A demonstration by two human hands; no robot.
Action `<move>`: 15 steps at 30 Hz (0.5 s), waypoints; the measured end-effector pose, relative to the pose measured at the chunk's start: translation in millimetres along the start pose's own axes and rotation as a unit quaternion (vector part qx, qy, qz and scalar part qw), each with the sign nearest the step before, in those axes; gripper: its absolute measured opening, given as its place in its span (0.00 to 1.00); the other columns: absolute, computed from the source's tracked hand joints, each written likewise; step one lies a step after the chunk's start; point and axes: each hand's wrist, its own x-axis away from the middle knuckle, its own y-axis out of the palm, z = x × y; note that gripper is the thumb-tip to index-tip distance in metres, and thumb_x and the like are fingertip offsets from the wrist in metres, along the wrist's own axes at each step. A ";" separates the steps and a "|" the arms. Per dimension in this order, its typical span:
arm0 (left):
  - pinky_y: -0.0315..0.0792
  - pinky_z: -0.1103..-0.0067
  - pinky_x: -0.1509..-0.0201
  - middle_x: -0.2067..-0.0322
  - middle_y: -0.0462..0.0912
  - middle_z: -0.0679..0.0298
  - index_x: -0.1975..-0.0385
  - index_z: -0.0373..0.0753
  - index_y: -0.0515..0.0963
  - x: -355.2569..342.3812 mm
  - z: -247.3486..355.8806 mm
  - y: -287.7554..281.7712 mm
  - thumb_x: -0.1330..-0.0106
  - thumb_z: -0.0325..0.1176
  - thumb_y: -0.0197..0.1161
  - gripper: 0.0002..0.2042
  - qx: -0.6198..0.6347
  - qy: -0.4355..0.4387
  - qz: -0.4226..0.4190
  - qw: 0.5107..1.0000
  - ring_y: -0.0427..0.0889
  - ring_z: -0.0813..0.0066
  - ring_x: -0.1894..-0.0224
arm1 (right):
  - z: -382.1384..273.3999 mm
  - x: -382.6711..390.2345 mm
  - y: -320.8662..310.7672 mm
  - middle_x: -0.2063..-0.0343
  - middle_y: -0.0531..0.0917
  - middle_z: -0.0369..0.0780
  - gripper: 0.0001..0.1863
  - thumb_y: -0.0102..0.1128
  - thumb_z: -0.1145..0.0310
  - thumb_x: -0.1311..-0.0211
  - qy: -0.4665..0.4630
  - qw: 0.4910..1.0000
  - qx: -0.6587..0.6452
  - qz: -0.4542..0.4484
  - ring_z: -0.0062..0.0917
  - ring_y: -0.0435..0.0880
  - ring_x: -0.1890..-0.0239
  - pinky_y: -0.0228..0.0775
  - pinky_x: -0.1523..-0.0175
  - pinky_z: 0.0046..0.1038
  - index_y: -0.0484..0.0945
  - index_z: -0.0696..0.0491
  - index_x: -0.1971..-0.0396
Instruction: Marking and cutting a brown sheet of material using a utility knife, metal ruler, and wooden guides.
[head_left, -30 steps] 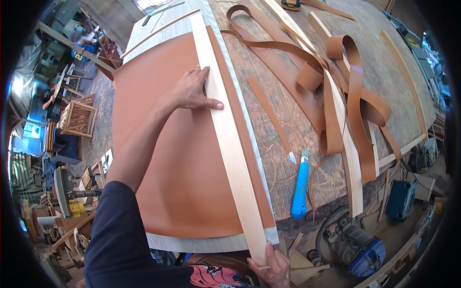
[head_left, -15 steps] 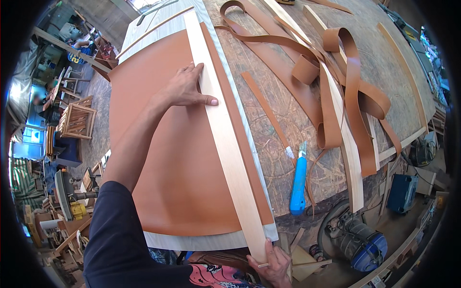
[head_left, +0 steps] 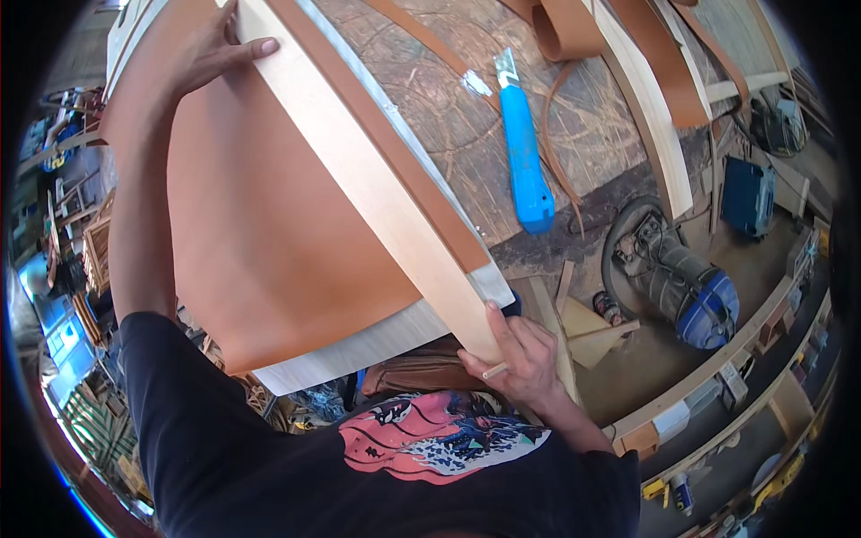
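A long pale wooden strip point(head_left: 359, 188) lies slantwise over a brown leather-like sheet point(head_left: 269, 233), near the sheet's right edge. Beneath the sheet is a grey wood-grain board point(head_left: 350, 354), showing at the near end and along the right side. My left hand point(head_left: 211, 58) presses on the strip's upper part, thumb stretched across it and fingers apart; some fingertips are cut off by the frame. At the near end, my right hand point(head_left: 525, 359) grips the strip between thumb and forefinger. A thin pale pencil-like stick point(head_left: 495, 369) pokes out from that hand.
Right of the board, a blue utility knife point(head_left: 525, 161) with its blade out lies on the scratched worktable point(head_left: 430, 108). Farther right are brown offcut strips point(head_left: 574, 36) and wooden lengths point(head_left: 650, 117). A blue-ended machine point(head_left: 691, 296) stands on the floor below.
The view has tilted down toward my body, so everything sits higher in the picture. Both hands keep their places on the wooden strip.
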 end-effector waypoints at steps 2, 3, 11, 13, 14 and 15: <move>0.66 0.60 0.27 0.35 0.69 0.28 0.28 0.22 0.61 -1.2 -10.6 14.7 0.42 0.67 0.70 0.56 -0.031 -0.009 -0.004 0.999 0.69 0.39 0.29 | 0.7 4.0 2.7 0.76 0.73 0.38 0.41 0.79 0.59 0.52 -0.004 1.000 -0.005 0.001 0.29 0.75 0.77 0.68 0.72 0.32 0.76 0.63 0.39; 0.65 0.59 0.26 0.34 0.68 0.28 0.28 0.23 0.61 -3.6 -21.5 25.4 0.42 0.67 0.70 0.56 -0.019 0.001 0.020 1.000 0.68 0.38 0.29 | 0.3 6.1 3.6 0.76 0.73 0.38 0.41 0.79 0.59 0.52 0.001 1.000 -0.005 0.002 0.29 0.75 0.77 0.68 0.72 0.32 0.76 0.63 0.39; 0.60 0.56 0.23 0.33 0.63 0.23 0.27 0.22 0.58 -9.2 -27.8 43.6 0.44 0.68 0.71 0.58 0.084 0.018 0.030 0.996 0.62 0.33 0.26 | -2.4 14.6 4.6 0.75 0.73 0.38 0.42 0.80 0.60 0.53 0.007 1.000 -0.002 0.002 0.29 0.75 0.77 0.68 0.72 0.32 0.75 0.62 0.37; 0.59 0.56 0.23 0.33 0.62 0.22 0.27 0.21 0.57 -14.2 -35.5 45.4 0.44 0.68 0.71 0.59 0.083 0.020 0.027 0.996 0.61 0.33 0.26 | -1.3 13.9 4.5 0.75 0.73 0.38 0.43 0.80 0.60 0.53 0.006 1.000 -0.003 0.004 0.29 0.75 0.77 0.68 0.72 0.32 0.75 0.62 0.36; 0.58 0.55 0.23 0.33 0.62 0.21 0.27 0.21 0.56 -14.8 -37.7 43.9 0.44 0.68 0.72 0.59 0.081 0.021 0.024 0.996 0.60 0.32 0.26 | -1.5 12.9 4.0 0.75 0.73 0.38 0.43 0.80 0.60 0.53 0.004 1.000 -0.004 0.006 0.29 0.75 0.77 0.69 0.72 0.32 0.74 0.62 0.36; 0.58 0.55 0.23 0.33 0.62 0.21 0.27 0.21 0.56 -13.9 -39.3 42.6 0.44 0.68 0.72 0.59 0.081 0.019 0.026 0.996 0.60 0.32 0.26 | -1.8 12.0 3.4 0.75 0.73 0.38 0.43 0.80 0.60 0.53 0.002 1.000 -0.003 0.006 0.29 0.75 0.77 0.69 0.72 0.32 0.74 0.62 0.36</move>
